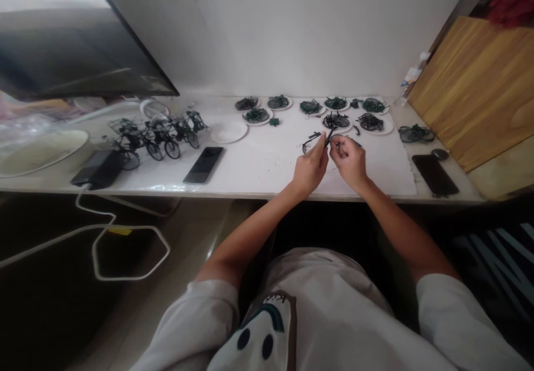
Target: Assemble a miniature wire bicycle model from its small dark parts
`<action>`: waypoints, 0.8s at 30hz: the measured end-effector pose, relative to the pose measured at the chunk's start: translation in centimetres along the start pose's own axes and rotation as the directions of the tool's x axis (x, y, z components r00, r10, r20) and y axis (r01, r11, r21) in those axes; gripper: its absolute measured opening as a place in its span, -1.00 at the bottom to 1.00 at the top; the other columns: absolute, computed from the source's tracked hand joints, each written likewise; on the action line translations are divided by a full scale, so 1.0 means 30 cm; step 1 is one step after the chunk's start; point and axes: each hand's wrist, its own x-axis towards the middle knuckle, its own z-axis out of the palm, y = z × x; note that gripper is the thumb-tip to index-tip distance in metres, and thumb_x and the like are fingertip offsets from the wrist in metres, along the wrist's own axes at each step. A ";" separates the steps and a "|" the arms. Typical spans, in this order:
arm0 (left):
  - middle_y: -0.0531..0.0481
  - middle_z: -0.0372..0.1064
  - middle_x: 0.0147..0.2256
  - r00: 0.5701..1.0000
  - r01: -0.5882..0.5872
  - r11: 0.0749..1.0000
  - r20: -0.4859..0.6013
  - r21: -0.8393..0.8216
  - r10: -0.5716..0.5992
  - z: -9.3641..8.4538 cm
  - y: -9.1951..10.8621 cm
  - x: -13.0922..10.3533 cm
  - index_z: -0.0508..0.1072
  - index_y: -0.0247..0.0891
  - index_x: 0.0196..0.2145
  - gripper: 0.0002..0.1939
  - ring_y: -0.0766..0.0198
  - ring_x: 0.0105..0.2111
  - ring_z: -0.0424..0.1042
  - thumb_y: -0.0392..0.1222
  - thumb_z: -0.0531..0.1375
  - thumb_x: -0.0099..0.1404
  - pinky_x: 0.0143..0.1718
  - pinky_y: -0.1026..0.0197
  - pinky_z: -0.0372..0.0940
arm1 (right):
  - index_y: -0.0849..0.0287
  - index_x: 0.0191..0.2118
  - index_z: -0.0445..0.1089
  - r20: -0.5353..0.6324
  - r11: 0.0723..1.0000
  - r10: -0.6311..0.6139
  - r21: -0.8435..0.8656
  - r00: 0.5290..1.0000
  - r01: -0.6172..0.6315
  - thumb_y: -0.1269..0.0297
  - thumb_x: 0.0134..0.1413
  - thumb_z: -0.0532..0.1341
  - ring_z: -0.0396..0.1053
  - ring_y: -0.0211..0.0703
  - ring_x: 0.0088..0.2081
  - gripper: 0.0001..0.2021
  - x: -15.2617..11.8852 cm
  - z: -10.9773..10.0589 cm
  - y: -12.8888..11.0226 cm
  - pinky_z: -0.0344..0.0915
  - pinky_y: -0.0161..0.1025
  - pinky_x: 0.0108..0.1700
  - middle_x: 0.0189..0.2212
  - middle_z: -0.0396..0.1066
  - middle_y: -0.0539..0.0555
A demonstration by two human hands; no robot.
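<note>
My left hand (311,166) is closed on a thin dark model-bicycle part (329,137) that sticks up past the fingertips. Close beside it, my right hand (349,162) has its fingers pinched together at the lower end of that part; what exactly lies in this pinch is too small to make out. Just beyond the hands, on the white sheet (258,162), lie loose black pieces (311,142), one of them curved. A white plate of black parts (336,122) sits behind the hands, and another plate of parts (371,123) is to its right.
Several model bicycles (156,137) stand at the left, by a black power adapter (100,169) and a phone (204,165). A bare white plate (229,132) lies mid-table. More plates of green parts (278,102) line the back. A dark phone (435,174) and wooden board (475,93) are right.
</note>
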 end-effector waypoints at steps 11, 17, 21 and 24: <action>-0.35 0.58 0.22 0.990 -0.141 0.955 0.025 0.260 0.140 -0.002 -0.013 -0.001 -0.02 -0.20 0.63 -0.34 0.20 -0.11 0.68 -0.20 0.00 0.68 -0.24 0.31 0.50 | 0.14 -0.23 0.55 0.237 0.781 0.381 0.435 0.894 -0.449 -0.45 0.09 0.40 -0.05 -0.33 -0.58 -0.36 0.032 -0.011 -0.034 -0.09 -0.28 -0.54 -0.62 0.16 -0.13; -0.31 0.65 0.09 0.997 -0.082 0.975 0.003 0.204 0.083 0.000 -0.010 0.002 0.18 -0.26 0.57 -0.40 0.20 -0.17 0.69 -0.16 0.05 0.67 -0.16 0.26 0.53 | 0.14 -0.23 0.58 0.112 0.948 0.174 0.251 0.978 -0.197 -0.24 0.31 0.35 0.00 -0.30 -0.58 -0.53 0.034 -0.035 -0.027 0.01 -0.26 -0.48 -0.64 0.10 -0.15; -0.27 0.68 0.04 0.999 -0.030 0.993 0.023 0.114 0.028 -0.018 0.018 0.010 0.27 -0.29 0.52 -0.43 0.18 -0.09 0.71 -0.15 0.09 0.65 -0.07 0.23 0.55 | 0.14 -0.11 0.61 0.068 0.990 -0.094 -0.095 0.993 0.100 0.03 0.46 0.24 0.22 -0.26 -0.55 -0.70 0.031 -0.054 -0.006 0.15 -0.26 -0.39 -0.61 0.30 -0.08; -0.20 0.68 0.06 0.999 0.011 1.000 0.049 0.025 -0.012 -0.040 0.049 0.019 0.36 -0.24 0.48 -0.45 0.19 -0.07 0.71 -0.18 0.14 0.61 -0.03 0.24 0.56 | 0.14 -0.07 0.61 0.122 0.928 -0.234 -0.266 0.965 0.259 0.15 0.50 0.19 0.35 -0.23 -0.52 -0.73 0.037 -0.068 0.023 0.20 -0.26 -0.36 -0.56 0.44 -0.02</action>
